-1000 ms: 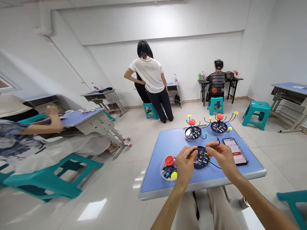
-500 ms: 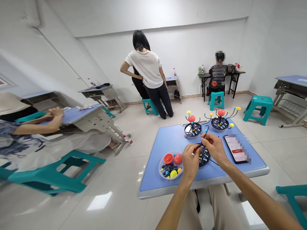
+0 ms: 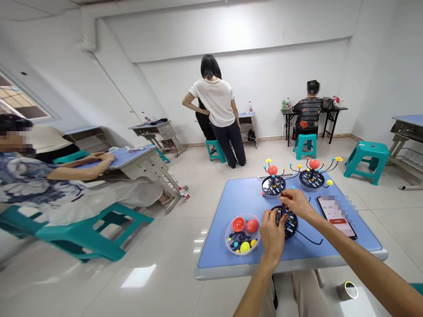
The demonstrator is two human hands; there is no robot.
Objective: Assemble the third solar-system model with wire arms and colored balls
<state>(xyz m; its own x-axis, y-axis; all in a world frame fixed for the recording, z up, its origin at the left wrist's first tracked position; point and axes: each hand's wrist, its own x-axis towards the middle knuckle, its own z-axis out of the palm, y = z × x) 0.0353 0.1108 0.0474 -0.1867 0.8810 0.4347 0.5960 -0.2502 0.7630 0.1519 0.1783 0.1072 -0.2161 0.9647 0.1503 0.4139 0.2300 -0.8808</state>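
A round black base (image 3: 291, 226) with small printed labels lies on the blue desk under my hands; a long bent black rod (image 3: 312, 239) reaches out from it to the right. My left hand (image 3: 272, 233) is closed, its fingertips pinching a dark piece at the middle of the base. Just above, my right hand (image 3: 299, 204) pinches a thin black rod (image 3: 282, 201) that stands nearly upright over the base. My fingers hide where the parts meet. To the left, a clear round tray (image 3: 228, 244) holds red half-balls, yellow and blue balls and short black rods.
Two planet models with red balls, a left one (image 3: 272, 185) and a right one (image 3: 312, 178), stand at the desk's far edge. A phone (image 3: 337, 218) lies at right. A tape roll (image 3: 347, 290) is on the floor. Other people are at desks around.
My hands have come down with the dark pieces onto the base. The bent rod now shows at the right. The view has shifted so the room appears farther right.
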